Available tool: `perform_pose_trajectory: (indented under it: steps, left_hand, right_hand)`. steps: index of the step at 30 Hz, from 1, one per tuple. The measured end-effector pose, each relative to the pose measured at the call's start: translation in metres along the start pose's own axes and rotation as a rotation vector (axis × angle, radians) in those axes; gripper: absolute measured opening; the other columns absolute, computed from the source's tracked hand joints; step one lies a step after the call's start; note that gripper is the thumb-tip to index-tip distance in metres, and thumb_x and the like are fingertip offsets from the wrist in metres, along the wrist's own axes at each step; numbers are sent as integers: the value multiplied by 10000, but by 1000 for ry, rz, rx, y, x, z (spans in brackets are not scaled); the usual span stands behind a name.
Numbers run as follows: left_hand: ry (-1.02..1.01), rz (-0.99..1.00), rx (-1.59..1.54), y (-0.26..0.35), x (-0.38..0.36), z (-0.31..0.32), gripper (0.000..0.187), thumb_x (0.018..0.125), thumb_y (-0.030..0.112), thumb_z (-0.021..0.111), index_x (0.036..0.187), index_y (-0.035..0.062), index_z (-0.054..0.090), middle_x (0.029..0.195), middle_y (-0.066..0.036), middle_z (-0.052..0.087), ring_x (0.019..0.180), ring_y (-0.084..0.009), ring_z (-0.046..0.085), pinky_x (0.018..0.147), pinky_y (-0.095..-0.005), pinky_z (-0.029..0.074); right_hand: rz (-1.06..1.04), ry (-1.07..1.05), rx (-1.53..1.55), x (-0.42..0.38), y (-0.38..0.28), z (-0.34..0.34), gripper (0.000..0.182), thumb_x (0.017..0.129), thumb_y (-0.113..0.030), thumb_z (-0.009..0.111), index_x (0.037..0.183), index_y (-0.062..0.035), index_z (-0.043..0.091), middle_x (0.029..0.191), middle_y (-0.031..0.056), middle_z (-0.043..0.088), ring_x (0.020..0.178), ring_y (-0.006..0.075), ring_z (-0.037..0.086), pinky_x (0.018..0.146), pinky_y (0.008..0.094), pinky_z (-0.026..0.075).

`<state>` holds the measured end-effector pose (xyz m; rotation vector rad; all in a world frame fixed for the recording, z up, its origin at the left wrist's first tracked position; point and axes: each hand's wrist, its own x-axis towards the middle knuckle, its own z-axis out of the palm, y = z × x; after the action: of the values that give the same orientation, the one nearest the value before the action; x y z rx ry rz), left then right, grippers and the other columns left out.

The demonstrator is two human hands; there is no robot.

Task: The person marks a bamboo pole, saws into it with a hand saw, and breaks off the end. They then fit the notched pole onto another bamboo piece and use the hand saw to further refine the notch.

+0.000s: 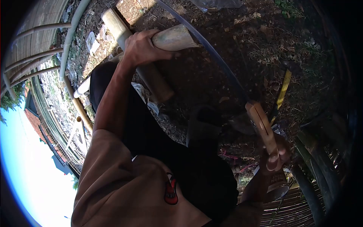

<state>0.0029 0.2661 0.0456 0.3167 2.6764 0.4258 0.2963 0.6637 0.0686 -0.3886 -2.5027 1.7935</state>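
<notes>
My left hand (pixel 141 47) is wrapped over a bamboo pole (pixel 176 38) near its cut end, where a small splinter sticks out. This pole rests across a thicker bamboo piece (pixel 155 81) on the ground, and its other part passes behind my knee. My right hand (pixel 278 153) grips the wooden handle of a handsaw (pixel 223 66). The long, curved-looking dark blade runs up past the pole's cut end, overlapping its edge in this view.
A yellow and black tool (pixel 281 90) lies on the dirt beside the saw handle. Plastic scraps (pixel 145 96) and wood chips litter the ground. Bamboo poles (pixel 308 185) stand at lower right, and a bamboo frame (pixel 68 45) is at left. A printed can (pixel 278 183) sits near my right wrist.
</notes>
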Motion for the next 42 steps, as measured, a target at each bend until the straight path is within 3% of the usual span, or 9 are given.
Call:
perform_pose_trajectory:
  steps: [3, 9, 11, 15, 23, 31, 35, 38, 42]
  left_hand:
    - [-1, -49, 53, -2, -4, 0, 835, 541, 659, 914, 1172, 128, 786, 1027, -102, 797, 998, -275, 761, 958, -396, 569]
    - [72, 29, -64, -2, -2, 2, 822, 540, 625, 925, 1140, 79, 791, 990, -119, 798, 954, -270, 770, 927, -390, 580]
    - [3, -46, 23, 5, -7, -5, 797, 540, 614, 929, 1113, 76, 797, 975, -111, 800, 929, -267, 773, 913, -387, 581]
    - [-23, -31, 13, 1, -4, -7, 713, 574, 416, 976, 1169, 73, 784, 994, -116, 803, 924, -228, 782, 876, -366, 598]
    - [-25, -38, -31, 0, 6, -7, 783, 590, 397, 982, 1231, 16, 746, 1007, -131, 802, 913, -232, 783, 892, -369, 599]
    - [75, -35, 102, -9, -3, -1, 810, 538, 586, 926, 1150, 75, 788, 1023, -123, 795, 997, -281, 760, 943, -396, 566]
    - [29, -92, -69, -13, 10, -6, 760, 595, 522, 958, 1196, 96, 772, 1036, -124, 793, 959, -267, 764, 905, -392, 579]
    - [30, -51, 94, -11, 8, -10, 776, 594, 520, 967, 1226, 120, 763, 1061, -102, 796, 992, -259, 765, 916, -380, 586]
    - [135, -40, 122, -9, -3, 1, 829, 581, 595, 956, 1241, 136, 754, 1054, -98, 797, 978, -255, 770, 901, -399, 596]
  right_hand:
    - [-184, -67, -91, 2, 1, 3, 655, 939, -616, 539, 1087, 7, 676, 896, 130, 700, 776, 216, 653, 684, 374, 511]
    - [-402, 65, 102, 66, -19, 80, 652, 950, -601, 572, 1023, 30, 718, 729, 116, 666, 620, 225, 632, 570, 382, 480]
    - [-194, -52, 278, 75, -24, 77, 684, 947, -623, 573, 997, 45, 716, 759, 124, 680, 658, 239, 652, 590, 377, 488]
    - [-276, 15, 22, 38, -11, 50, 664, 958, -618, 567, 972, 32, 703, 830, 144, 718, 713, 271, 685, 618, 372, 515]
    - [-106, 200, 52, 22, 15, 45, 620, 970, -586, 511, 994, 4, 698, 831, 130, 704, 746, 252, 675, 662, 389, 521]
    - [-119, -91, -6, 31, -6, 39, 709, 972, -679, 497, 959, 1, 698, 839, 123, 711, 817, 233, 710, 704, 377, 540]
    - [-150, 83, 35, 12, 40, 66, 603, 964, -580, 580, 1063, 6, 682, 1053, 163, 718, 906, 243, 702, 766, 370, 543]
    - [118, 432, 210, -16, 100, 68, 578, 966, -554, 591, 1111, 2, 654, 1013, 133, 684, 851, 237, 662, 775, 359, 530]
    - [350, 346, 1026, 44, 11, 64, 471, 996, -408, 577, 1117, 39, 665, 925, 142, 700, 875, 241, 690, 740, 360, 568]
